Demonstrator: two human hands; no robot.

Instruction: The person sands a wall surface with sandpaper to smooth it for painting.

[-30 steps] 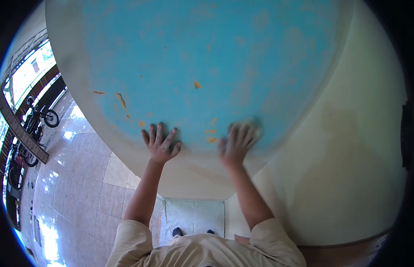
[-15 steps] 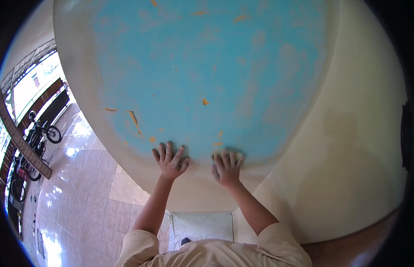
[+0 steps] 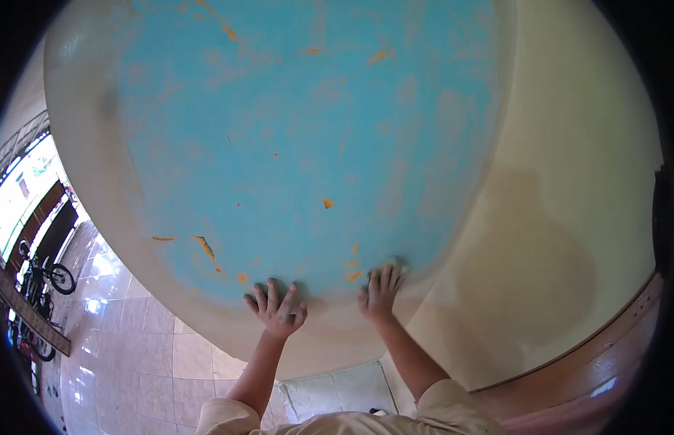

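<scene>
Before me rises a wall with a large blue painted patch [image 3: 279, 188], scuffed grey in places and chipped through to orange in several spots. Fingers spread, my left hand [image 3: 277, 312] lies flat against the lower edge of the blue, where it fades into cream. To its right, my right hand [image 3: 381, 291] presses on the same edge with its fingers close together. A small pale greenish pad [image 3: 405, 269] peeks out past those fingertips; most of it is hidden under the hand. Orange chips [image 3: 354, 276] show just left of the right hand.
A cream wall [image 3: 562, 239] with a soft shadow stands to the right, above a brown ledge [image 3: 591, 362]. At lower left is a shiny tiled floor [image 3: 127, 326], with motorcycles [image 3: 43, 283] beyond. A whitish square mat [image 3: 340, 391] lies below me.
My view has tilted up, so the wall sits lower in it. My right hand has slid a little to the right along the blue edge, away from the left hand, which stays flat.
</scene>
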